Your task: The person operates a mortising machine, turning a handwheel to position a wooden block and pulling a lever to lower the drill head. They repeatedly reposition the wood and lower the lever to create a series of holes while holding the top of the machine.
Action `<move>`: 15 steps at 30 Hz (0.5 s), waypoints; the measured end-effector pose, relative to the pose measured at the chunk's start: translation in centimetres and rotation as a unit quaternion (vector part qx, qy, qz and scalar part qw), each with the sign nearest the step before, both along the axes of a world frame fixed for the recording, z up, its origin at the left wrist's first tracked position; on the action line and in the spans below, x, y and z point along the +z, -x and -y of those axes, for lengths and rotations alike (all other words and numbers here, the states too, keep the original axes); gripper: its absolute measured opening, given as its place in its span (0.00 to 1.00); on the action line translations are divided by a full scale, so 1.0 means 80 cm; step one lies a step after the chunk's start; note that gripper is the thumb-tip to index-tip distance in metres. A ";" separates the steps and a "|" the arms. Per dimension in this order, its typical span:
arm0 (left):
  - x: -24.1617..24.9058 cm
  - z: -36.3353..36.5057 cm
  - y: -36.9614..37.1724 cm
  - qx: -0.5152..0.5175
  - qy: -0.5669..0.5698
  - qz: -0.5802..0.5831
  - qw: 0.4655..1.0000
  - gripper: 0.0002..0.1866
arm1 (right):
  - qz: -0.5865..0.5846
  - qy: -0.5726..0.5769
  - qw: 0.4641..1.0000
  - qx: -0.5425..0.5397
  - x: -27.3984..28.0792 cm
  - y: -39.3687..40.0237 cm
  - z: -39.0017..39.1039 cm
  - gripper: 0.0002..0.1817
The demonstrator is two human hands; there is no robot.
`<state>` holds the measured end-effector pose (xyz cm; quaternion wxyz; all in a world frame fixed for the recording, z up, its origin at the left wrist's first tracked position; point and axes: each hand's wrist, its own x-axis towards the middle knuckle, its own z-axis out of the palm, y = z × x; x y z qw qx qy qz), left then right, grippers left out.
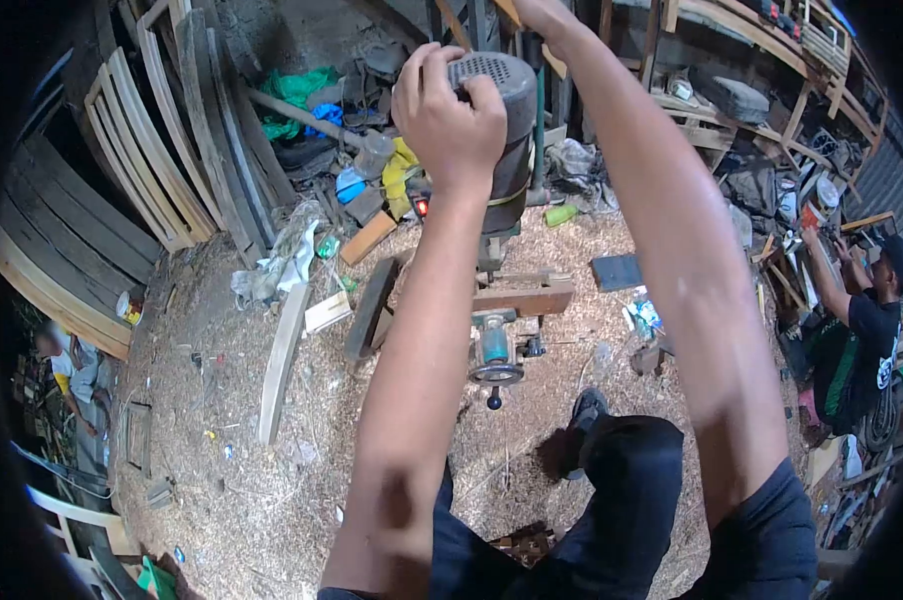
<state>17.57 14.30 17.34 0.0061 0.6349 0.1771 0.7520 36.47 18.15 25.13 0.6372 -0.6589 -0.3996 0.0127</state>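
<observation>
My left hand [452,120] rests on the upper end of a dark cylindrical motor [510,165], its fingers curled over the vented cap. The motor stands upright on a machine in front of me. Below it, a wooden block [522,296] lies across the machine's bed, above a teal part and a round handwheel [497,373] with a black knob. My right hand [544,14] is raised at the top edge, beside a strip of orange-brown wood; its fingers are mostly cut off by the frame, so its grip is hidden.
Wood shavings [202,340] cover the floor. Curved wooden pieces [137,150] lean at the left, and a long board [286,365] lies nearby. Cloth and scraps are piled at the back. One person [867,310] works at the right; another [77,370] sits far left.
</observation>
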 end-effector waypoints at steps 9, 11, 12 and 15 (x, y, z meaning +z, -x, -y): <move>-0.010 0.006 0.005 -0.005 0.019 -0.014 1.000 0.12 | -0.188 -0.155 0.967 0.069 -0.013 0.075 0.104 0.38; -0.016 0.005 0.006 -0.005 0.022 -0.021 1.000 0.11 | -0.202 -0.220 0.936 0.186 -0.048 0.076 0.124 0.31; -0.019 0.004 0.006 -0.005 0.024 -0.022 0.999 0.11 | -0.206 -0.250 0.914 0.243 -0.060 0.077 0.138 0.27; -0.027 0.005 0.006 0.001 0.023 -0.018 1.000 0.10 | -0.179 -0.174 0.933 0.257 -0.085 0.111 0.211 0.30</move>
